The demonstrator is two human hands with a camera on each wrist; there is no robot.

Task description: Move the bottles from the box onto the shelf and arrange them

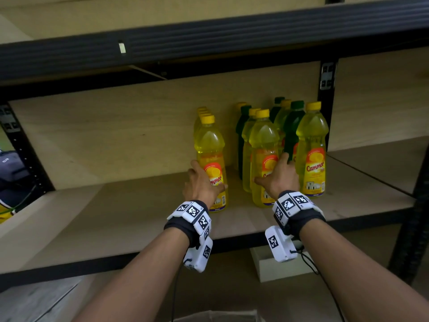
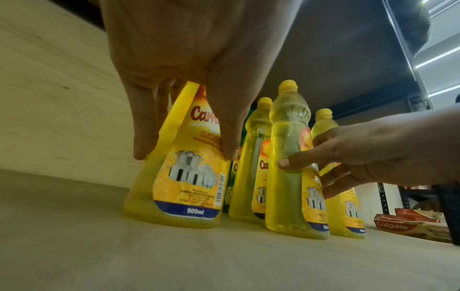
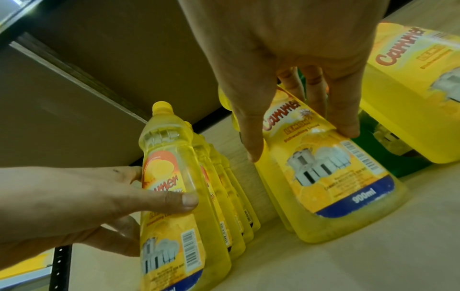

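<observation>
Yellow liquid in clear plastic, yellow caps, orange "Cammer" labels: bottles upright on the pale wooden shelf [image 1: 130, 212] under a black metal beam [image 1: 209, 43].

Left hand [image 1: 200, 184] wrapped round the front bottle of the left row [image 1: 211, 154], thumb on the label side toward the right, fingers [image 2: 145, 126] curled round the far side, clamped on the label band. Base flat on the shelf board. More yellow bottles lined up close behind it, only caps and shoulders visible from the head view.

Right hand [image 1: 279, 176] wrapped round the front bottle of the middle group [image 1: 263, 147], thumb across its left side, fingers [image 3: 344, 110] round the right side, clamped on the label. Also upright, base on the shelf. Another yellow bottle just behind it, then dark green bottles [image 1: 293, 126] further back and to the right.

Third yellow bottle [image 1: 312, 149] at the right end, beside the black upright post, untouched, label facing out.

The two held bottles apart, a bare strip of shelf between them.

Marker-covered white wrist units [image 1: 192, 217] strapped on both forearms over dark bands, cables hanging below.

Colgate carton [image 2: 408, 226] lying on the shelf beyond the right-end bottle, seen only from the left wrist view. Box not clearly identifiable in any view.
</observation>
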